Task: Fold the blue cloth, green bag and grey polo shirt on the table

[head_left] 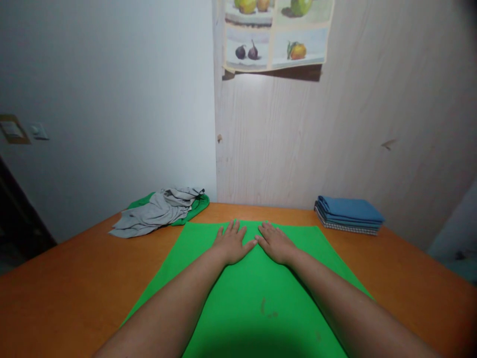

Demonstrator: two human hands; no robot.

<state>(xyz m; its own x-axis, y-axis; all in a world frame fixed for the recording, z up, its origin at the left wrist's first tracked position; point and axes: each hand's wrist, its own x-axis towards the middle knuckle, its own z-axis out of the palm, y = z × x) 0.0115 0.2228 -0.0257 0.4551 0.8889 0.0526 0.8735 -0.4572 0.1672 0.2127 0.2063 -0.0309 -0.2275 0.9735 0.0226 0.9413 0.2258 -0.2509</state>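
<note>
A green cloth (257, 293) is spread flat on the orange wooden surface (74, 278), reaching from the near edge of the view up towards the wall. Both hands are laid palm-down on its far part, side by side, with the thumbs nearly touching at the cloth's middle line. The left hand (231, 243) is pressed flat with its fingers (234, 227) extended and slightly spread; nothing is gripped. The right hand (275, 242) is likewise flattened, its fingers (265, 227) stretched out and open, with nothing held. The fingertips of both hands are seen just short of the cloth's far edge, which runs straight across, close to the back of the surface. The forearms are rested along the cloth towards the viewer.

The cloth's left edge is slanted outward towards the near left, and its right edge towards the near right; bare surface is left on both sides. To the far left, well apart from the hands, a crumpled grey garment (152, 214) is heaped over another green cloth (197, 205), near the green cloth's far left corner. To the far right, a folded stack of blue cloths (348, 214) is placed against the wood-panelled wall (298, 149), apart from the spread cloth. A fruit poster (274, 32) is hung above.
</note>
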